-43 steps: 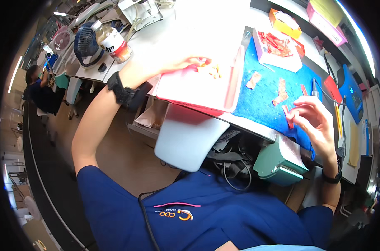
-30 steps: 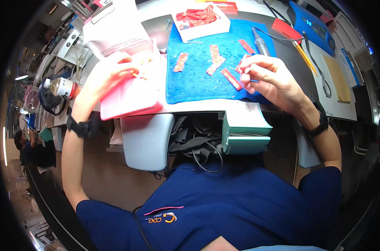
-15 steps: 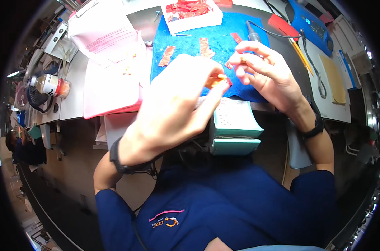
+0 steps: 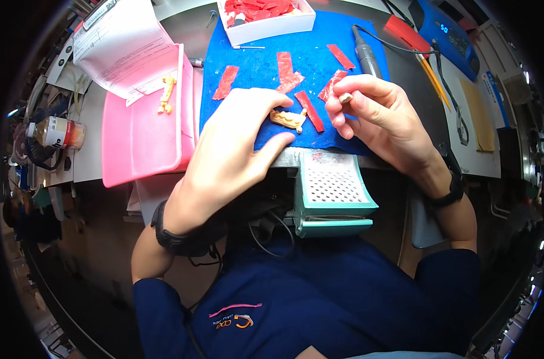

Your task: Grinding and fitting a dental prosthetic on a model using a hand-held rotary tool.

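Note:
A tan dental model piece (image 4: 288, 119) with a row of teeth rests on the blue cloth (image 4: 254, 69). My left hand (image 4: 233, 137) is curved around it, thumb and index finger apart on either side. Beside the model a narrow red strip (image 4: 309, 112) lies slantwise. Between the thumb and index finger of my right hand (image 4: 382, 113) is a small pale tooth-like piece (image 4: 345, 97), raised above the cloth. Near those fingers a crumpled red strip (image 4: 331, 85) is partly hidden. More red strips (image 4: 285, 66) lie farther back.
A pink tray (image 4: 137, 170) at left holds papers and a yellowish model part (image 4: 166, 94). A white box (image 4: 275, 33) of red strips stands behind. To the right are a grey handpiece (image 4: 366, 55), its blue control unit (image 4: 448, 39) and a teal perforated box (image 4: 334, 179) at the table edge.
My left fingers have opened and moved away from the model, which now lies on the cloth with a red strip beside it. My right hand still pinches the small piece. The view has shifted slightly.

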`<state>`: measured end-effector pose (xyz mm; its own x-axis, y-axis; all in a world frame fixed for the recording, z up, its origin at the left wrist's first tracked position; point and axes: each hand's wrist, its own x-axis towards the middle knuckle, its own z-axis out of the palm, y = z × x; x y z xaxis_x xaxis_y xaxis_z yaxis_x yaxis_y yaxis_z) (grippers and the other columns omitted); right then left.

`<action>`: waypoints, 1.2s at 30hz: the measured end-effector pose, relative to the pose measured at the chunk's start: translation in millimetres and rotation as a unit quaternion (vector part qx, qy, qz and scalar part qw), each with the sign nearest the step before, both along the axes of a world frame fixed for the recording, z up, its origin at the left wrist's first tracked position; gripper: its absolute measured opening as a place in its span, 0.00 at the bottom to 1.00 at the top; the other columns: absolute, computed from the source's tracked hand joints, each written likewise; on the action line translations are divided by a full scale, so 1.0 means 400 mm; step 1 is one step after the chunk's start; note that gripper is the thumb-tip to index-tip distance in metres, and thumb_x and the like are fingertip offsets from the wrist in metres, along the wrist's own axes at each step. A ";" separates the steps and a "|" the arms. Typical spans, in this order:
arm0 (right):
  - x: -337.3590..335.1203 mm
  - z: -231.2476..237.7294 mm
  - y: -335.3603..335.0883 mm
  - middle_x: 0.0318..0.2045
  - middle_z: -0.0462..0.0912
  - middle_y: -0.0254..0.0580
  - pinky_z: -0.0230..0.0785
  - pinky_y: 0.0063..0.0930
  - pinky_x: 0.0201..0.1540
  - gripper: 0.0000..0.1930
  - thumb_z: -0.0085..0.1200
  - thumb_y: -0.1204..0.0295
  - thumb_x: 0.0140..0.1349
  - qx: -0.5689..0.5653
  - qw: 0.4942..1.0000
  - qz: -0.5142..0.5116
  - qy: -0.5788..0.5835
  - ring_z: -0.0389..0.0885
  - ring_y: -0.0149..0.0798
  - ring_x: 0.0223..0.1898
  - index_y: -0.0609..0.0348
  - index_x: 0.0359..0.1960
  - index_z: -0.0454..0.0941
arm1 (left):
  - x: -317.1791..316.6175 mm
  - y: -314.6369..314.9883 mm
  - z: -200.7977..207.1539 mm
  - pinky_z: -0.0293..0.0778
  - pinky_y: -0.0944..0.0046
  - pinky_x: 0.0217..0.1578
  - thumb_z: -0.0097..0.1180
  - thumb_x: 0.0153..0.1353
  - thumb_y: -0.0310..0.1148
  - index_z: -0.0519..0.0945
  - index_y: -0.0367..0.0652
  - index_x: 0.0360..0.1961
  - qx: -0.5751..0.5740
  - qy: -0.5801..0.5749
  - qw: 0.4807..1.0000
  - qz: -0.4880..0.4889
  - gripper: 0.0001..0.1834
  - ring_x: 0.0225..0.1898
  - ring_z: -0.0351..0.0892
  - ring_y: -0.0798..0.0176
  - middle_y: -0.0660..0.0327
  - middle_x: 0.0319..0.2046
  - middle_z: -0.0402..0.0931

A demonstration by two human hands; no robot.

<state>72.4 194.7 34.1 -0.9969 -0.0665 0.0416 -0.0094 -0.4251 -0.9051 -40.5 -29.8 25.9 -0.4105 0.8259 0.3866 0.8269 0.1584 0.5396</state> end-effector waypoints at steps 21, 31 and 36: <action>-0.011 -0.039 -0.062 0.33 0.86 0.41 0.78 0.26 0.40 0.08 0.65 0.80 0.53 0.579 0.753 -0.186 0.251 0.86 0.37 0.36 0.62 0.35 0.85 | -0.026 0.002 -0.023 0.74 0.65 0.38 0.72 0.48 0.27 0.83 0.39 0.36 0.042 -0.035 0.998 -0.007 0.13 0.39 0.81 0.62 0.62 0.34 0.84; -0.012 -0.031 -0.074 0.38 0.85 0.42 0.78 0.25 0.39 0.07 0.64 0.80 0.55 0.564 0.783 -0.168 0.200 0.85 0.36 0.37 0.62 0.36 0.85 | -0.026 0.002 -0.028 0.75 0.62 0.43 0.71 0.49 0.27 0.83 0.39 0.36 0.039 -0.039 0.999 -0.003 0.13 0.40 0.81 0.59 0.61 0.33 0.83; -0.015 -0.038 -0.066 0.38 0.85 0.41 0.74 0.22 0.35 0.06 0.64 0.79 0.56 0.549 0.800 -0.166 0.175 0.84 0.32 0.36 0.61 0.36 0.86 | -0.027 0.001 -0.024 0.75 0.62 0.43 0.71 0.49 0.27 0.83 0.39 0.36 0.031 -0.037 0.999 0.001 0.13 0.39 0.81 0.59 0.61 0.34 0.84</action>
<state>66.4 168.3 18.8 -0.9070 0.0119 0.4210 -0.2916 0.7035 -0.6481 -51.1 -29.2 16.2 -0.4408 0.8004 0.4062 0.7845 0.1237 0.6076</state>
